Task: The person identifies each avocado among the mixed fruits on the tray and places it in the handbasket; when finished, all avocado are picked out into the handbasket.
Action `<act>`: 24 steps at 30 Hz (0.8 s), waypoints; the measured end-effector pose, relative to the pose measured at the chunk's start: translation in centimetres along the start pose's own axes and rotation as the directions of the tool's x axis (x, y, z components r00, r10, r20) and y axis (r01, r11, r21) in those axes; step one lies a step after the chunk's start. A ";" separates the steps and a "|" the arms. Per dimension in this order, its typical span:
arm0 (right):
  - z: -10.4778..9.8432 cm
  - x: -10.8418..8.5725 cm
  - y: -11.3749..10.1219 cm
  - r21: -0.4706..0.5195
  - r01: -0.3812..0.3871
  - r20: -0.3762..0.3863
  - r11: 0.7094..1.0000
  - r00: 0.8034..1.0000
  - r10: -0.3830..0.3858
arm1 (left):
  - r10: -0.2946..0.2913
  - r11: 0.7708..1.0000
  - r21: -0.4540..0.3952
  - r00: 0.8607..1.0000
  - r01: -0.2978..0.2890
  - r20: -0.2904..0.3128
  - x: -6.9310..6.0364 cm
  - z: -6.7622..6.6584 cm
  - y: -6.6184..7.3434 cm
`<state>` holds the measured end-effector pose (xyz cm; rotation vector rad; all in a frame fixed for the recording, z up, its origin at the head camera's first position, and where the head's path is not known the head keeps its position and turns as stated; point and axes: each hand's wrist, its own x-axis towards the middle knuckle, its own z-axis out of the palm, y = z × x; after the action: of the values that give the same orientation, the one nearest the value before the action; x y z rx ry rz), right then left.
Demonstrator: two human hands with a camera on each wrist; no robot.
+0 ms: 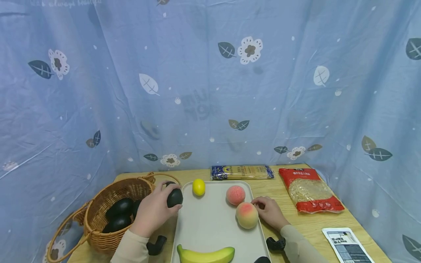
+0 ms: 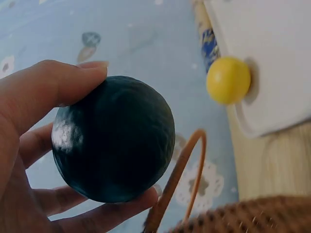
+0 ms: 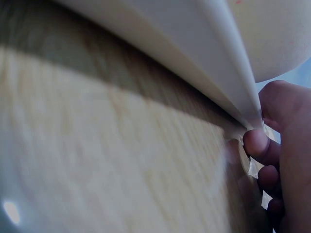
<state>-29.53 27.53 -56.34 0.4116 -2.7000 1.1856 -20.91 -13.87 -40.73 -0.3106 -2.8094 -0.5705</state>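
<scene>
My left hand (image 1: 156, 212) holds a dark green avocado (image 1: 175, 197) between thumb and fingers, raised between the wicker basket and the tray. The left wrist view shows the avocado's bumpy skin (image 2: 114, 141) close up. Inside the brown wicker basket (image 1: 98, 212) lie several dark avocados (image 1: 120, 207). At the right edge of the pale tray (image 1: 210, 219), my right hand (image 1: 269, 212) pinches the rim, with the thumb near a large peach (image 1: 247, 215). Also on the tray are a smaller pink peach (image 1: 235, 195), a yellow lemon (image 1: 198, 187) and a banana (image 1: 205, 255).
Behind the tray lies a pack of noodles (image 1: 241, 172). To the right are a red bag of dry food (image 1: 310, 190) and a white printed packet (image 1: 346, 244). A dark object (image 1: 262, 260) is cut off at the bottom. The basket's handle (image 1: 65, 233) sticks out leftward.
</scene>
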 end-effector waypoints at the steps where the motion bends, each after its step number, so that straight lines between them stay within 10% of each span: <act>1: 0.0 0.0 0.0 0.000 -0.001 0.002 1.000 1.000 0.001 | -0.004 1.000 0.001 1.000 0.004 -0.011 -0.1 -0.3 -0.2; 24: -0.1 0.0 -0.1 -0.020 -0.016 0.015 1.000 1.000 0.016 | -0.177 0.983 0.050 0.983 0.179 -0.057 -1.9 -5.7 -5.8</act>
<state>-29.51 27.50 -56.20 0.3985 -2.7301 1.1634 -19.43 -21.73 -38.25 -0.0325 -2.8135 -0.5298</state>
